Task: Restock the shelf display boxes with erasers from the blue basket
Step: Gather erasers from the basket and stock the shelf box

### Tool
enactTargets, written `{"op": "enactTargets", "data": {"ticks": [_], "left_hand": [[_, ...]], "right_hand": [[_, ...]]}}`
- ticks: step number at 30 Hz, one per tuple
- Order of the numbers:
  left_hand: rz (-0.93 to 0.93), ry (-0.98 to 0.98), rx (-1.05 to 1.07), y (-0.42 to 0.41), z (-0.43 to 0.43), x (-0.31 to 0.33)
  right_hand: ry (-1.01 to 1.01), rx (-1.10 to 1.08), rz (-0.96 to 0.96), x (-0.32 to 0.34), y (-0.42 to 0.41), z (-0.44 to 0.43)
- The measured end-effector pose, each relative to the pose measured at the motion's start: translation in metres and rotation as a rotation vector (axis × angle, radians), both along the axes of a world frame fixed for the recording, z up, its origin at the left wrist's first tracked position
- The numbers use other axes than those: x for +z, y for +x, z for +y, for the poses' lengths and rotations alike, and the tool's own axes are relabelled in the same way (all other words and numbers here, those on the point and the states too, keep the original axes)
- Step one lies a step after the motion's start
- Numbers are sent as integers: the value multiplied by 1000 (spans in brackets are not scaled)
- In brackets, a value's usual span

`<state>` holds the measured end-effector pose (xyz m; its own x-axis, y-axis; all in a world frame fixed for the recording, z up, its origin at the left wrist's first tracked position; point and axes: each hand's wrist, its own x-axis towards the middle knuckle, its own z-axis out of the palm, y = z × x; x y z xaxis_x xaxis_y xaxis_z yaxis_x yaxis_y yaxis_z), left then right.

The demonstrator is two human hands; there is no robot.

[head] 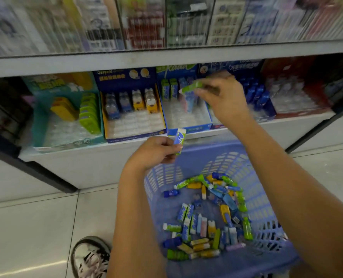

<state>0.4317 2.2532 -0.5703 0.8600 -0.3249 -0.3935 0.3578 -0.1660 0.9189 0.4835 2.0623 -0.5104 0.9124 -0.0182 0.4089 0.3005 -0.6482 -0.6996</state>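
Head view — each hand [219,93] pinches an eraser [191,86].

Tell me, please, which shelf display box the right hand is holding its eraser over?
The third box from the left, blue with a green-lettered header: the right hand pinches a green eraser over its rows.

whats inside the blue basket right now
The blue basket holds a loose pile of erasers in blue, green, yellow and pink wrappers. The left forearm covers its near corner and the right forearm its right side, so anything there is hidden.
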Motion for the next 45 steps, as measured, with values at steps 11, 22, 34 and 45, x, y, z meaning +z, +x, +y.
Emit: {"op": "enactTargets", "data": {"ticks": [11,22,34,45], "left_hand": [[-111,-111,342,8,-8,9],[-116,-190,457,12,-11,5],[-246,-256,604,15,-26,11],[-528,308,321,7,-52,13]], "right_hand": [[-506,47,276,0,91,39],[-531,99,280,1,93,36],[174,240,514,-6,25,32],[113,104,277,-8,19,27]]}}
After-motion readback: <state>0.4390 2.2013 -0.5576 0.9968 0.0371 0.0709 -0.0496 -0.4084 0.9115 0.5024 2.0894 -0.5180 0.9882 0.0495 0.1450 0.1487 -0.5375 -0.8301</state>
